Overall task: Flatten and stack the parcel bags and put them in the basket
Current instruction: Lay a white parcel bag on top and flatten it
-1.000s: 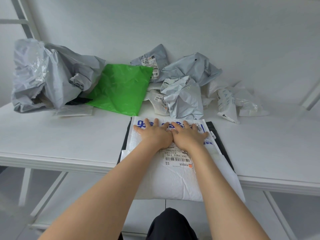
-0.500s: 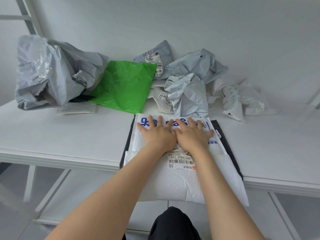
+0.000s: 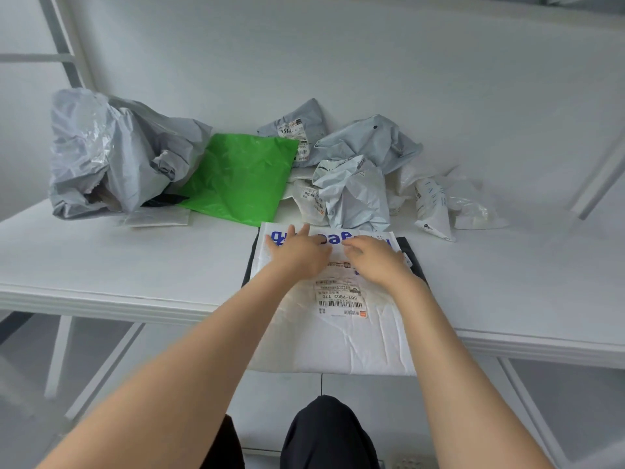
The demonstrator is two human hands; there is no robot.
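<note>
A white parcel bag (image 3: 341,333) with blue print and a barcode label lies flat on a black bag (image 3: 411,252), and its near end hangs over the table's front edge. My left hand (image 3: 299,252) lies on the bag's far half with its fingers spread out straight. My right hand (image 3: 375,257) rests beside it, a little apart, fingers loosely bent over the blue print. Behind the bag lies a heap of crumpled grey bags (image 3: 355,194) with a flat green bag (image 3: 240,177) to its left. No basket is in view.
A big crumpled grey bag (image 3: 108,154) bulges at the table's far left, with a small clear bag (image 3: 155,218) in front of it. More white and clear bags (image 3: 439,201) lie at the far right. The white table (image 3: 101,265) meets a white wall behind.
Both hands have slid toward the far end of the white bag and drawn slightly apart. The right hand's fingers have bent from flat.
</note>
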